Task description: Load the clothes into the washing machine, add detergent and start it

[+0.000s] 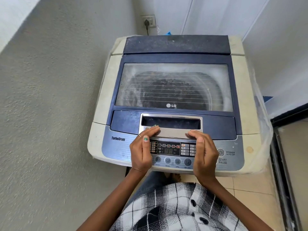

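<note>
Two hands at the washer (pixel 166 47), top-loader w/ lid (pixel 174 85) down, in a corner btwn walls. Dark load visible thru the lid's glass. Left hand (pixel 143 150): fingers straight, tips resting on the silver handle (pixel 171 132) at lid's front edge. Right hand (pixel 203 155): fingers loosely bent, tips touching same handle, right side. Neither grips anything. Both hover over the control panel (pixel 168 150); power btn (pixel 220 152) right of it. Plug in wall socket (pixel 148 21) behind washer.
</note>
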